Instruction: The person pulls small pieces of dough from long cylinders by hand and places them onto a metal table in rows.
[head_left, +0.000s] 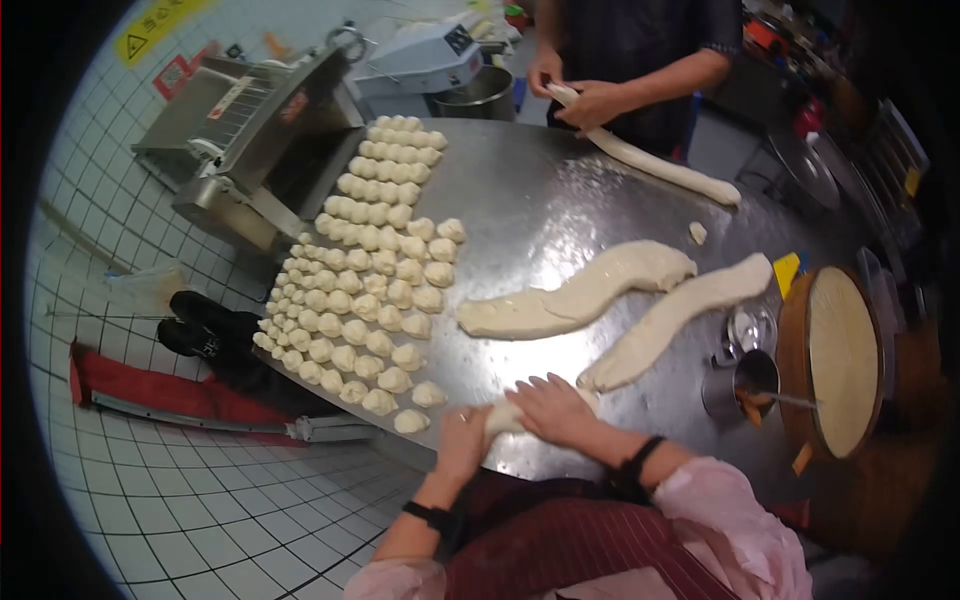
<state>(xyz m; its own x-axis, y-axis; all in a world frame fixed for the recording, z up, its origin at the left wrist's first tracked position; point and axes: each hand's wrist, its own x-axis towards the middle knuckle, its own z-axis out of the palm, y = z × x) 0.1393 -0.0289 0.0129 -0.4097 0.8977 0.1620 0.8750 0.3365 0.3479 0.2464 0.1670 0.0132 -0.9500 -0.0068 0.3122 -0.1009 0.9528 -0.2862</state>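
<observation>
Tabletop (540, 200): left hand (463, 440) seemingly clasps dough (503, 417); right hand (555, 410) flat atop.

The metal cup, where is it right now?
In the head view, the metal cup sits right of the right hand, between a dough strip and the round wooden board.

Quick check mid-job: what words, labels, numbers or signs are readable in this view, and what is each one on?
Nothing here is clear enough to quote.
Yellow sign on the tiles, top left: warning triangle plus characters, too blurred to read.
Red sticker below it: blurred.
Red and white label on the metal machine: too small to read.
Dark panel on the mixer: unreadable.
</observation>
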